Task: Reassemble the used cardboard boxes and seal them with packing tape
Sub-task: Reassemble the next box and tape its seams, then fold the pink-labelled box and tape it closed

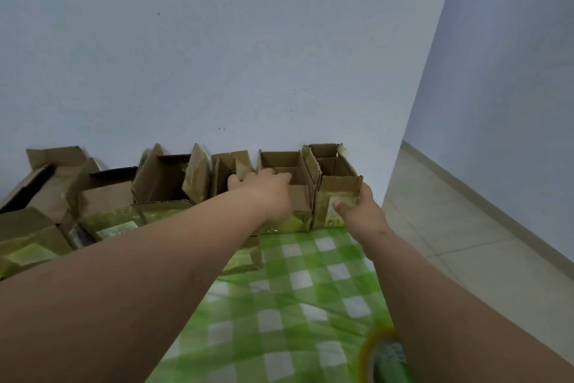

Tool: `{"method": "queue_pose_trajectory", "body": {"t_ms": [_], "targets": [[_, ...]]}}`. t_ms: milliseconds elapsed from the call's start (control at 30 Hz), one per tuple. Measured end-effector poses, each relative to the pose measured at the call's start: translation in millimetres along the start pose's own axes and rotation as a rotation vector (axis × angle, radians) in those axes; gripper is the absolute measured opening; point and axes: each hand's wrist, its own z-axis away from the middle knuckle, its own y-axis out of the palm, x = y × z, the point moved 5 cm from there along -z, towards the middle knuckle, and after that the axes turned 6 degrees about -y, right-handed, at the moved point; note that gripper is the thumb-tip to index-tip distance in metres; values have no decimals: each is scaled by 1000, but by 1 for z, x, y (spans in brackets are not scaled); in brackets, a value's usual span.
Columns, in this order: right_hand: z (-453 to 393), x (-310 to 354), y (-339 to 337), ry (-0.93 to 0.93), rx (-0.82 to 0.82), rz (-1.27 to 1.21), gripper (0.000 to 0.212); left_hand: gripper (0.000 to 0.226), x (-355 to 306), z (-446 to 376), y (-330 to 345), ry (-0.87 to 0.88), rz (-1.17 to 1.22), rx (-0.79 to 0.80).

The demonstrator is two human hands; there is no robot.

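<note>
Crowding boxes [164, 177] beside wall [217, 41]

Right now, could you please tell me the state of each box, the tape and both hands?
Rightmost box: upright, top flaps open.
Second box: upright, open.
Other boxes: open, unsealed, along the wall.
Tape roll: lying on the checked cloth, untouched.
Left hand: grips the second box's edge.
Right hand: holds the rightmost box.

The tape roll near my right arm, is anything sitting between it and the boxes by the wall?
Nothing visible stands on the checked cloth between the tape roll and the boxes. Only the right forearm crosses above that stretch. The right hand grips the end box; the left hand holds its neighbour.
</note>
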Motion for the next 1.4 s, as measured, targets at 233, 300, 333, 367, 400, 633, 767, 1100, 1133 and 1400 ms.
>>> {"method": "queue_pose_trajectory", "body": {"t_ms": [233, 300, 333, 367, 400, 633, 767, 1100, 1133, 1400], "targets": [[-3, 6, 9, 86, -88, -93, 89, 53, 9, 8, 12, 16, -76, -2], [5, 7, 11, 90, -58, -108, 89, 58, 13, 15, 8, 18, -92, -49], [9, 8, 11, 84, -44, -90, 90, 59, 14, 19, 6, 23, -101, -66], [14, 10, 11, 73, -42, -67, 91, 60, 15, 24, 3, 33, -112, -84], [20, 12, 10, 57, -45, -39, 92, 61, 16, 29, 0, 45, -122, -105], [84, 51, 11, -108, -31, 322, 81, 61, 39, 90, -27, 90, -118, -211], [132, 89, 35, -300, 36, 538, 73, 58, 76, 141, -40, 79, -185, -279], [264, 162, 169, -796, 344, 843, 65, 52, 271, 248, -6, -179, -295, -278], [275, 168, 184, -838, 374, 865, 63, 51, 292, 255, 1, -206, -305, -269], [312, 209, 280, -988, 519, 934, 54, 51, 410, 278, 42, -381, -295, -207]]}}
